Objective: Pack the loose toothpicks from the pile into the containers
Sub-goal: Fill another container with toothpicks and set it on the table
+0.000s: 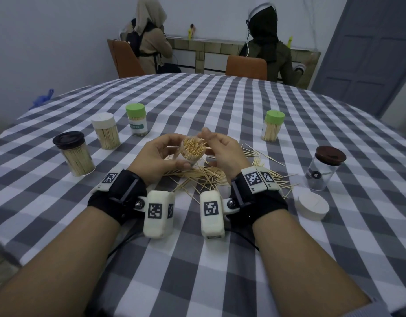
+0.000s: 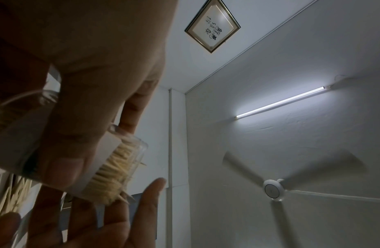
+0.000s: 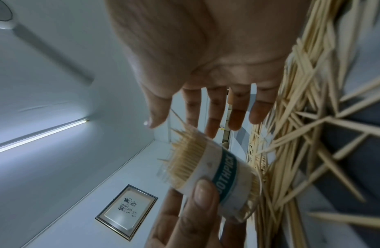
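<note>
My left hand (image 1: 156, 156) grips an open, clear toothpick container (image 1: 192, 154) with a white and teal label, tilted toward me just above the table. It is packed with toothpicks, tips up. The left wrist view shows my thumb and fingers wrapped round this container (image 2: 121, 161). My right hand (image 1: 222, 152) hovers at its mouth. In the right wrist view that hand (image 3: 206, 50) has straight, spread fingers over the container (image 3: 216, 167). The loose toothpick pile (image 1: 208, 177) lies under both hands and spreads to the right.
To the left stand three lidded, filled containers: brown lid (image 1: 74, 154), white lid (image 1: 106, 131), green lid (image 1: 138, 120). On the right are another green-lidded one (image 1: 272, 129), a nearly empty brown-lidded jar (image 1: 323, 168) and a loose white lid (image 1: 312, 205). Two people sit beyond the table.
</note>
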